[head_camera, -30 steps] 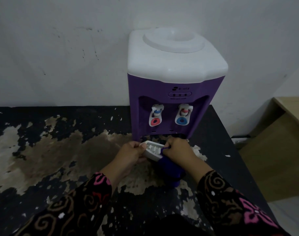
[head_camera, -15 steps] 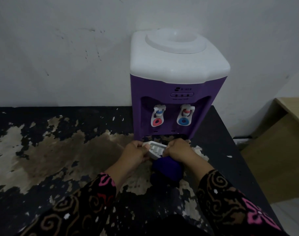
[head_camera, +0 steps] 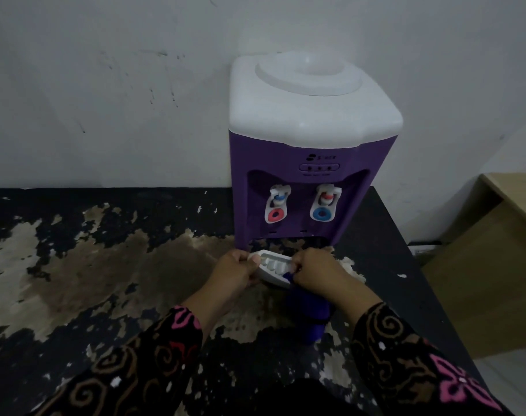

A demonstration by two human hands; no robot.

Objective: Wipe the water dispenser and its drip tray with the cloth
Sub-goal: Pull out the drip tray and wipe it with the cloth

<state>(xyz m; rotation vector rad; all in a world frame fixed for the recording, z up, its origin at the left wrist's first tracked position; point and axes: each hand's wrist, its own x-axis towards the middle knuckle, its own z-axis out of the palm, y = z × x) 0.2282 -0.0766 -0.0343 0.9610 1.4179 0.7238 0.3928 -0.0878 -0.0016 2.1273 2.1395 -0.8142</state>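
Note:
A purple water dispenser [head_camera: 300, 181] with a white top stands against the wall at the back of the table. Its red tap and blue tap face me. The white slotted drip tray [head_camera: 273, 267] is held tilted just in front of the dispenser's base. My left hand [head_camera: 234, 273] grips the tray's left end. My right hand [head_camera: 318, 273] is at the tray's right end and clasps a dark blue cloth [head_camera: 308, 316], which hangs down under the hand onto the table. Whether the right hand also grips the tray, I cannot tell.
The black table [head_camera: 90, 280] has large worn patches where the coating has peeled. Its right edge runs close past the dispenser. A light wooden desk [head_camera: 495, 265] stands lower to the right. A white wall [head_camera: 105, 85] closes the back.
Both hands stay on the tray in front of the dispenser. The cloth was bunched up under the right hand half a second ago and now hangs longer again. My view has shifted slightly.

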